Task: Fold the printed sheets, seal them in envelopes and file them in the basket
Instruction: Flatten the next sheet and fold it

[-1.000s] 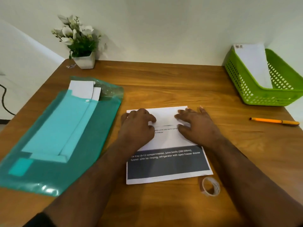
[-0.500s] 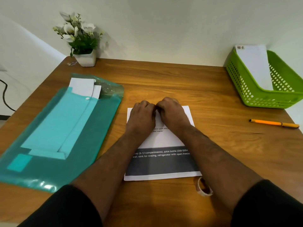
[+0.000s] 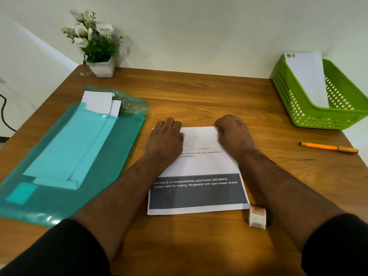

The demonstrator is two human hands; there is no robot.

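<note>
A printed sheet lies in the middle of the wooden table, its top part folded down over the text and a dark band across its lower part. My left hand presses with curled fingers on the fold's left end. My right hand presses the same way on the right end. Neither hand grips anything. White envelopes stick out of a teal plastic folder at the left. At the far right a green basket holds one white envelope.
A small roll of tape stands by the sheet's lower right corner, close to my right forearm. An orange pen lies right of the sheet. A potted white flower stands at the back left corner against the wall.
My hands met at the middle of the fold half a second ago and have now slid apart to its left and right ends. The tape roll has tipped onto its edge.
</note>
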